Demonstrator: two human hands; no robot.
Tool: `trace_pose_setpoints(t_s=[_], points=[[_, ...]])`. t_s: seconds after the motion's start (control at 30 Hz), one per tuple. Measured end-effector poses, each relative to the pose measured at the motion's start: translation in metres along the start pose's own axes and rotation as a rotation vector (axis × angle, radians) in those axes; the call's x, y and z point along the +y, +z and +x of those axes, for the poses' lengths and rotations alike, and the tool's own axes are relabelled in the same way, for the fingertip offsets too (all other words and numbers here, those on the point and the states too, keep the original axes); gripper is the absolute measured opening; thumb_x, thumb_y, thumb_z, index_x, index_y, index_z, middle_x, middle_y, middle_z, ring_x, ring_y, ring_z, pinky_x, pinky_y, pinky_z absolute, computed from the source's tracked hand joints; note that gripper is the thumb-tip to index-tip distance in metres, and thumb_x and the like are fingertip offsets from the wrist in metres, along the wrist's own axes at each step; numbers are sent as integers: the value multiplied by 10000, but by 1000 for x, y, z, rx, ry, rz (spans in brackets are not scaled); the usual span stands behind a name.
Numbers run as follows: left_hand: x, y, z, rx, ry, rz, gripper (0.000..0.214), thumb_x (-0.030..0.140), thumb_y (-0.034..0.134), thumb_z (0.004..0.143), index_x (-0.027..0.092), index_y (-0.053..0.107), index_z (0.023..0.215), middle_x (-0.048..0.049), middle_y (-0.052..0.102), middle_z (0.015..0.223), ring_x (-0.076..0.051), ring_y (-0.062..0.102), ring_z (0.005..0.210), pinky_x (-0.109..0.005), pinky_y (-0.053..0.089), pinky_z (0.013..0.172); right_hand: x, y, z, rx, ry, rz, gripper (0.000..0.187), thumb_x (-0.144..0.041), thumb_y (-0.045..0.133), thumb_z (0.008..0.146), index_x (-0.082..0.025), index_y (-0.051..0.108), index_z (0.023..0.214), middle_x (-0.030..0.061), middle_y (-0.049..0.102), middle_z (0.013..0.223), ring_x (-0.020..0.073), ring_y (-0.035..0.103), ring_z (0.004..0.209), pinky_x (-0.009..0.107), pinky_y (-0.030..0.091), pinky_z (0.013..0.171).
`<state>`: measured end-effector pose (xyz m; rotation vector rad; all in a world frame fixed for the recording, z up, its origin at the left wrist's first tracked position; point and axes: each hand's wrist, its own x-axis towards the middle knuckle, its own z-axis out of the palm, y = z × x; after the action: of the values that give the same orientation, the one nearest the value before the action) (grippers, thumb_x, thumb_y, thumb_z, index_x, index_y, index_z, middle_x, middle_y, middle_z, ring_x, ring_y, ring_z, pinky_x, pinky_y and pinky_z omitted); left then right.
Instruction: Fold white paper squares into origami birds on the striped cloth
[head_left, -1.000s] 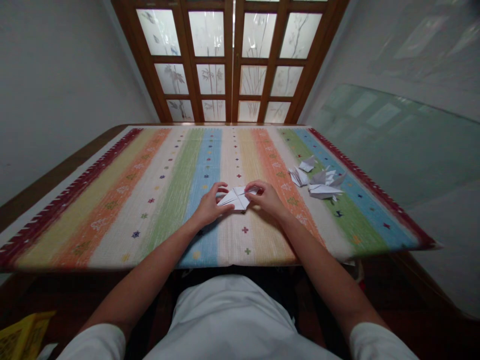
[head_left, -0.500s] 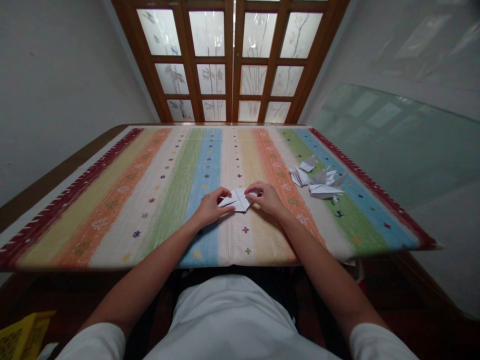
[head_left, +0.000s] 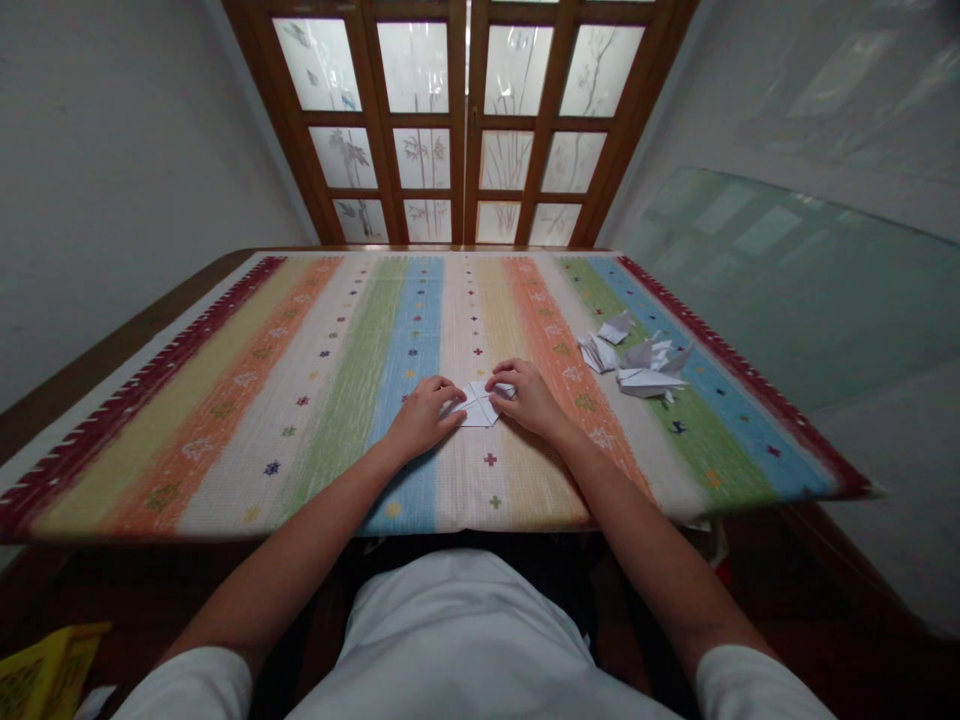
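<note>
A small piece of folded white paper [head_left: 478, 408] with crossing crease lines lies low over the striped tablecloth [head_left: 315, 440], between my hands. My left hand [head_left: 426, 415] is closed on its left edge, thumb in front and fingers curled behind. On the other side, my right hand [head_left: 525, 396] pinches the paper's upper right part between thumb and fingers. Parts of the paper's left and right ends are hidden by the fingers.
Several folded white paper figures [head_left: 651, 380] with pointed parts sit in a group to the right on the cloth. A yellow plastic crate [head_left: 49, 670] stands on the floor at lower left. Beyond the table are wood-framed glass doors [head_left: 465, 120].
My left hand has closed in more on the paper's left side, and the raised left flap now lies flatter. My right hand has shifted slightly left.
</note>
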<state>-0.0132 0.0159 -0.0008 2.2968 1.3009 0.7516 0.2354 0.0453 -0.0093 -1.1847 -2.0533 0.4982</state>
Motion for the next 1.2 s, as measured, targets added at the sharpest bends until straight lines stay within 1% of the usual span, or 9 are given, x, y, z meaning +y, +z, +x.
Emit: trace_pose_setpoints(t_s=[0.2, 0.33, 0.47, 0.7, 0.8, 0.9, 1.0, 1.1, 1.2], points=[[-1, 2, 0, 0, -28, 21, 212, 203, 663, 961, 196, 739, 1159, -112, 718, 1162, -292, 663, 1133, -466, 519, 1054, -7, 4, 2, -127, -123, 39, 244, -70, 657, 885, -236, 811, 977, 112, 760, 1206, 269, 660, 1180, 465, 465, 1102], [-1, 2, 2, -13, -50, -7, 202, 190, 672, 938, 206, 718, 1134, -91, 740, 1090, -278, 676, 1054, -452, 526, 1021, -11, 4, 5, -180, -60, 46, 302, -60, 623, 826, -214, 771, 1040, 81, 766, 1017, 244, 660, 972, 387, 501, 959], [2, 0, 2, -13, -48, -80, 202, 149, 675, 898, 206, 709, 1089, -68, 735, 1046, -247, 678, 989, -416, 538, 978, -15, -1, 6, -223, -35, 85, 280, -89, 605, 773, -198, 738, 994, 44, 727, 919, 195, 596, 799, 314, 468, 810], [4, -2, 3, 37, -27, -186, 172, 131, 704, 863, 209, 723, 1015, -61, 715, 1097, -210, 680, 974, -363, 566, 920, -16, -8, 4, -236, 16, 116, 212, -141, 604, 766, -197, 715, 937, -2, 667, 791, 163, 522, 696, 278, 387, 689], [3, 0, 3, 14, 7, -167, 133, 136, 700, 891, 208, 741, 994, -73, 715, 1142, -222, 686, 1030, -393, 562, 975, -14, -7, 4, -241, 46, 92, 217, -142, 621, 756, -193, 726, 939, -6, 666, 769, 165, 538, 700, 276, 374, 672], [2, 2, 2, -25, 34, -121, 95, 170, 690, 932, 213, 758, 983, -87, 715, 1199, -249, 682, 1124, -457, 527, 1088, -13, -5, 4, -253, 42, 80, 215, -129, 628, 763, -192, 726, 943, 2, 687, 800, 168, 561, 724, 276, 399, 697], [1, 4, 1, -33, 36, -73, 107, 183, 686, 940, 218, 771, 997, -97, 718, 1219, -277, 660, 1199, -496, 499, 1137, -12, -3, 3, -251, 10, 49, 221, -104, 626, 790, -196, 724, 966, 18, 698, 850, 183, 586, 778, 295, 450, 771], [-1, 4, 1, -31, 41, -52, 119, 189, 681, 944, 216, 783, 1001, -101, 726, 1213, -284, 652, 1203, -502, 494, 1140, -10, 0, 2, -213, -83, -17, 206, -80, 644, 826, -208, 736, 959, 73, 719, 1000, 236, 626, 970, 371, 486, 941], [-1, 5, 2, -33, 40, -34, 122, 192, 675, 953, 218, 791, 981, -98, 743, 1165, -290, 651, 1175, -506, 497, 1127, -9, 1, 2, -148, -145, -62, 175, -82, 698, 842, -225, 760, 921, 119, 693, 1194, 284, 603, 1157, 458, 463, 1073]])
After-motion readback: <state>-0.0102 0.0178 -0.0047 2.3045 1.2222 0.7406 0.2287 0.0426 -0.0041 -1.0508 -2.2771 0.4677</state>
